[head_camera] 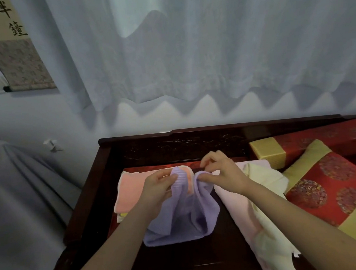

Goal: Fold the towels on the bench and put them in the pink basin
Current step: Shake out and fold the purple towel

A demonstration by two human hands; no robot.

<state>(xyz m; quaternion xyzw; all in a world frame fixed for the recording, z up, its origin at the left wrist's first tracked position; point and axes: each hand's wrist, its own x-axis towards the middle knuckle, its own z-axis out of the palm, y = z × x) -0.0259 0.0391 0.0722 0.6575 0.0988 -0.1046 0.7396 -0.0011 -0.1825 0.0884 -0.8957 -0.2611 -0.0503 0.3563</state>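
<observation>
Head view: left hand (158, 188) and right hand (222, 172) each pinch a top corner of the purple towel (181, 222) between thumb and curled fingers, corners close together, lower part bunched on the dark wooden bench (92, 199). Folded salmon towel (129, 190) lies just left of it. Pale pink towel (237, 205) and cream towel (265, 184) lie unfolded on the right, beside the red-and-gold cushion (332, 187).

A home room: sheer curtains (186, 47), calligraphy scroll (12, 46), carved wooden bench (173, 146), brocade cushions (329, 185).
</observation>
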